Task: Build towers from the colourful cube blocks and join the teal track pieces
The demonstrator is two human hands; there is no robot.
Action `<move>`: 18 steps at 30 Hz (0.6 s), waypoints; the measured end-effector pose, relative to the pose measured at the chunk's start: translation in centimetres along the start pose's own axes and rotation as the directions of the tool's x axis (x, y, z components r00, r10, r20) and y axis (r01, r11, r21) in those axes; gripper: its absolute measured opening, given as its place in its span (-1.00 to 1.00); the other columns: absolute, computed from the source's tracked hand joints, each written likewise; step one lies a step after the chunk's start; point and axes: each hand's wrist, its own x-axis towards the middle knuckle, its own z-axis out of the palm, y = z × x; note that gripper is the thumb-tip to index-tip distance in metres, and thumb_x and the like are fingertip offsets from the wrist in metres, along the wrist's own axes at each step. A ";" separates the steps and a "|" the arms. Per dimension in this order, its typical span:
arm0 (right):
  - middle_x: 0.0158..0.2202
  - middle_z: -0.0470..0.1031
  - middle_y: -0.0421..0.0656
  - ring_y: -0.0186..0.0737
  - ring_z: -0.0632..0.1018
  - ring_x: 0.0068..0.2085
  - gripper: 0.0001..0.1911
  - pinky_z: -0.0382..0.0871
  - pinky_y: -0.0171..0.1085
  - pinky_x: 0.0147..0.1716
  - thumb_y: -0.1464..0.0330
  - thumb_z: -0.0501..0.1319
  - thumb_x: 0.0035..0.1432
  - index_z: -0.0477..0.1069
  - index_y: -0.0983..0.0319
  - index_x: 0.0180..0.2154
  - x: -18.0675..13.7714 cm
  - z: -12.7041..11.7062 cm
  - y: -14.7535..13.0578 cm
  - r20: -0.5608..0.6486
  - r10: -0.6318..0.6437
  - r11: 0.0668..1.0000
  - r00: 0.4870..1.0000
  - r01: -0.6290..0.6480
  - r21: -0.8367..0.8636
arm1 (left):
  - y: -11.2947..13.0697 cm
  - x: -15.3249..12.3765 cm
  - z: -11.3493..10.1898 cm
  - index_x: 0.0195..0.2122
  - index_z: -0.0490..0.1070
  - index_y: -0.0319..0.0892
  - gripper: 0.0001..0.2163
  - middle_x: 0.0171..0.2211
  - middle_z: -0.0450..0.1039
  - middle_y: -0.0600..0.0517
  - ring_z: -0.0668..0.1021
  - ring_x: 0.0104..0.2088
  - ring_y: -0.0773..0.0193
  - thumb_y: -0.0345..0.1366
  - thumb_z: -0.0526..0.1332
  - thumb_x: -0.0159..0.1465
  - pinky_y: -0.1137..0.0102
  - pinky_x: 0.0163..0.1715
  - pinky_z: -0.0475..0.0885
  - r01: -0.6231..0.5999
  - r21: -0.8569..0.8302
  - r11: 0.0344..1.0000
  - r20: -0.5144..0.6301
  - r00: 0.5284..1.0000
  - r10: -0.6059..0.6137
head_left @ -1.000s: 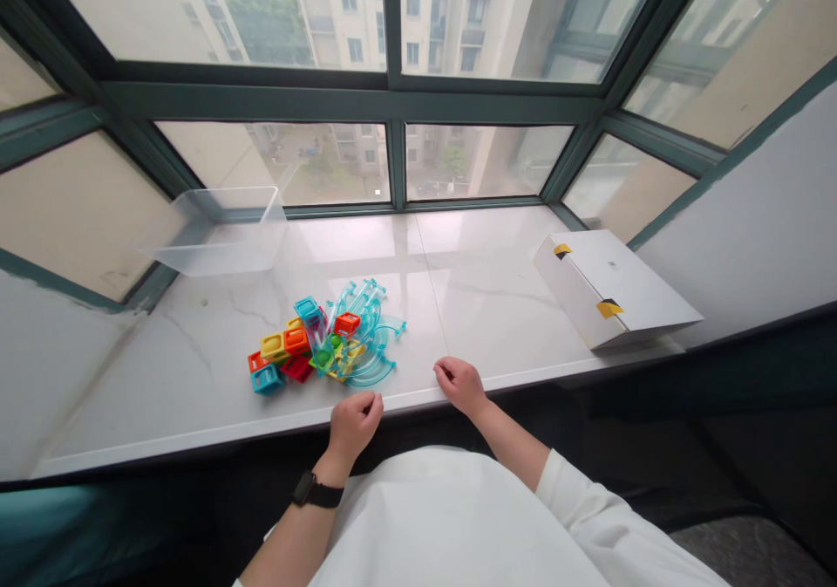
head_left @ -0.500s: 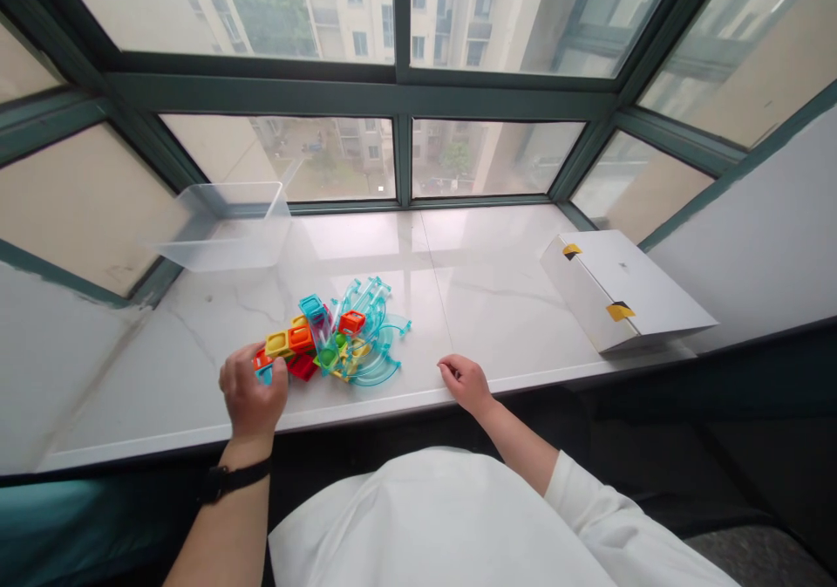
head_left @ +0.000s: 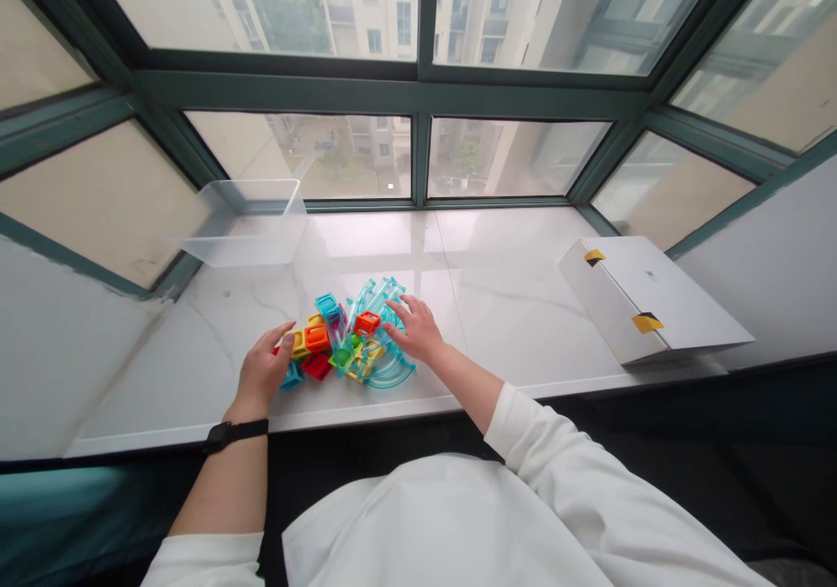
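A heap of colourful plastic toy pieces lies on the white windowsill, with square blocks on its left and clear blue track pieces point(head_left: 391, 371) on its right. At the heap's left end is my left hand point(head_left: 260, 367), its thumb and fingers closed around a small red block point(head_left: 276, 351) that is mostly hidden. Close by are a yellow block point(head_left: 299, 344), an orange block point(head_left: 317, 337) and a blue block point(head_left: 293, 377). My right hand point(head_left: 417, 330) reaches over the track pieces with fingers spread, near an orange-red block point(head_left: 367, 323); contact is unclear.
A clear plastic bin point(head_left: 248, 251) stands at the back left by the window. On the right sits a white box point(head_left: 660, 299) with yellow and black tabs. The white sill point(head_left: 510, 308) has a front edge close to my body.
My right hand has moved left and forward from the sill's front edge to the track pieces, and its fingers have opened. My left hand has shifted slightly, uncovering the blue block. The view has turned a little.
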 end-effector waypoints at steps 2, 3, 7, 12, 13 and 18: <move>0.47 0.25 0.03 0.19 0.25 0.47 -0.38 0.07 0.26 0.45 -0.07 0.17 0.45 0.37 0.01 0.39 1.0 0.9 -0.7 0.077 0.043 0.999 0.996 -0.042 -0.017 | -0.3 -0.2 0.3 0.24 0.54 -0.02 -0.48 0.21 0.58 -0.05 0.57 0.23 -0.05 0.12 0.06 0.46 0.08 0.28 0.44 0.047 -0.032 0.998 0.018 0.999 -0.047; 0.48 0.25 0.03 0.19 0.25 0.48 -0.38 0.05 0.28 0.45 -0.09 0.15 0.45 0.39 0.01 0.38 1.2 1.2 -0.9 0.101 0.063 0.998 0.993 -0.061 -0.019 | -0.4 -0.3 0.5 0.24 0.54 -0.01 -0.48 0.20 0.60 -0.04 0.59 0.20 -0.04 0.13 0.06 0.45 0.10 0.26 0.46 0.076 -0.045 0.996 0.027 0.997 -0.075; 0.45 0.31 -0.01 0.14 0.30 0.45 -0.45 0.09 0.22 0.44 -0.08 0.15 0.45 0.50 0.01 0.28 1.4 1.9 -1.1 0.096 0.076 0.997 0.992 -0.074 -0.028 | -0.6 -0.5 1.1 0.17 0.58 0.02 -0.50 0.10 0.65 0.01 0.65 0.09 0.00 0.14 0.06 0.44 0.18 0.15 0.52 0.131 -0.078 0.988 0.053 0.990 -0.127; 0.34 0.45 0.00 0.08 0.42 0.36 -0.56 0.24 0.10 0.38 0.03 0.23 0.44 0.57 0.06 0.19 0.9 1.7 -0.4 0.054 0.058 0.998 0.997 -0.055 -0.041 | 0.0 -0.6 1.7 0.13 0.60 0.01 -0.52 0.05 0.68 0.02 0.67 0.02 0.03 0.13 0.08 0.43 0.24 0.07 0.54 0.127 -0.105 0.986 0.058 0.991 -0.121; 0.31 0.48 -0.01 0.07 0.44 0.34 -0.58 0.26 0.07 0.37 0.04 0.24 0.44 0.58 0.06 0.18 0.8 1.6 -0.2 0.046 0.052 0.998 0.998 -0.050 -0.037 | 0.3 -0.7 1.8 0.12 0.61 0.01 -0.52 0.04 0.68 0.01 0.67 0.01 0.03 0.13 0.08 0.42 0.24 0.07 0.54 0.123 -0.105 0.987 0.058 0.991 -0.118; 0.17 0.59 -0.05 0.00 0.51 0.26 -0.65 0.30 -0.02 0.34 0.11 0.24 0.45 0.61 0.09 0.12 0.1 0.5 1.5 0.005 0.018 1.000 1.000 -0.018 -0.012 | 2.3 -0.9 2.9 0.09 0.61 -0.02 -0.53 0.03 0.67 -0.01 0.65 0.03 0.01 0.12 0.09 0.41 0.22 0.09 0.53 0.082 -0.124 0.989 0.070 0.995 -0.074</move>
